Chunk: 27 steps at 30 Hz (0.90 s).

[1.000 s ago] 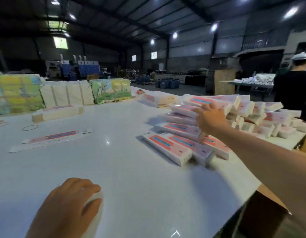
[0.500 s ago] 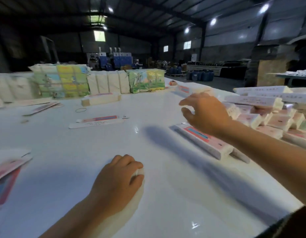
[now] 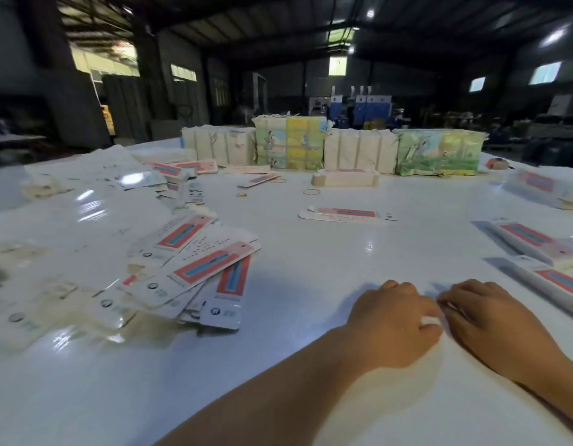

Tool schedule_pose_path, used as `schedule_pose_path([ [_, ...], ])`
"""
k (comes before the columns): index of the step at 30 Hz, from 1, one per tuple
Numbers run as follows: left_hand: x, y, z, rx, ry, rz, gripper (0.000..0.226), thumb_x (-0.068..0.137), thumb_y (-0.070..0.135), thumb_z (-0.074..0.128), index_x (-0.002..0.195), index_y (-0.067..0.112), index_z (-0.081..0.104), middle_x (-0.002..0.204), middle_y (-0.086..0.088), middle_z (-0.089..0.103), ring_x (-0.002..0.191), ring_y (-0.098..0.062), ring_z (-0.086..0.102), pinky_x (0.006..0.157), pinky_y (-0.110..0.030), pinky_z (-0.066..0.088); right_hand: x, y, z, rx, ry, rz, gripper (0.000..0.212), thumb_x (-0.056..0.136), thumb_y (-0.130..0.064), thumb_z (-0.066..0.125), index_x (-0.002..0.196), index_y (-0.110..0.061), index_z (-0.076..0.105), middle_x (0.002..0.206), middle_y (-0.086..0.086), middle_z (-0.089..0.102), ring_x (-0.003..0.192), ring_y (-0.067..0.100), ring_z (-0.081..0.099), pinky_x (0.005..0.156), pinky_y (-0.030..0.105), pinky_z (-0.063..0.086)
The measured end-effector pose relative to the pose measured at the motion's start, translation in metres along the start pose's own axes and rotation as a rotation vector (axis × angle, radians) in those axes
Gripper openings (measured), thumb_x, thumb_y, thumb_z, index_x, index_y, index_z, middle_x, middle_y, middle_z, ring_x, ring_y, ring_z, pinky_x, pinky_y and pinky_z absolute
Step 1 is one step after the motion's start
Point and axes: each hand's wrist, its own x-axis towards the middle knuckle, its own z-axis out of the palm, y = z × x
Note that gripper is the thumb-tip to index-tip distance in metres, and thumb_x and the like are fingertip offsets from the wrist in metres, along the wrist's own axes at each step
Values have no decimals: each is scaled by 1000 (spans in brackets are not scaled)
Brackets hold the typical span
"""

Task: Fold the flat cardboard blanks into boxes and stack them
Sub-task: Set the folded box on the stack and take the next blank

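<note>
Glossy white table (image 3: pixel 310 268), scattered flat blanks (image 3: pixel 195 268), dim warehouse

Dim warehouse, bright windows (image 3: pixel 545 72), glossy white table (image 3: pixel 327 268), perhaps blue machines (image 3: pixel 359 106) behind.

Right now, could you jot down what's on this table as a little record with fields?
Left hand: fingers curled round a small white piece
Right hand: fingertips at the same piece
Flat blanks: loose pile, left
Single blank: lying flat, centre
Folded boxes: right edge
Wrapped bundles: row at far side
Rubber bands: scattered near bundles
Table: white, glossy
</note>
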Motion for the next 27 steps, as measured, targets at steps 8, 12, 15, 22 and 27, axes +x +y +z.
schedule_pose_path([
  [8, 8, -122, -145, 147, 239, -588, 31, 89, 31, 50, 114, 17, 60, 119, -4, 58, 106, -26, 54, 87, -34, 46, 5, 13, 10, 53, 68, -81, 16, 77, -4, 69, 80, -20, 71, 84, 0, 65, 80, 34, 61, 70, 45, 49],
  [12, -42, -217, -171, 292, 86, -1044, 69, 85, 56, 50, 139, 17, 34, 146, -15, 30, 134, -37, 24, 107, -49, 28, 6, 11, 13, 50, 96, -74, 22, 70, 4, 73, 78, -17, 72, 80, 0, 63, 70, 34, 59, 66, 46, 50],
  [15, -72, -253, -157, 341, 48, -1151, 88, 78, 75, 45, 142, 17, 27, 148, -17, 25, 136, -39, 18, 110, -53, 18, 7, 12, 11, 53, 105, -82, 23, 70, 3, 73, 78, -19, 72, 80, -3, 61, 68, 30, 58, 65, 46, 50],
  [22, -69, -249, -163, 625, 69, -863, 25, 92, 28, 45, 105, 12, 59, 88, -3, 57, 84, -21, 56, 71, -31, 46, 3, 6, 7, 69, 88, -73, 23, 72, 2, 72, 80, -20, 71, 80, -2, 61, 71, 30, 57, 65, 44, 48],
  [27, -63, -241, -192, 743, 100, -847, 21, 90, 12, 50, 109, 8, 58, 76, 0, 46, 73, -18, 51, 65, -30, 47, 2, -2, -1, 81, 70, -67, 16, 80, -4, 66, 80, -19, 72, 86, 2, 65, 79, 28, 56, 69, 38, 46],
])
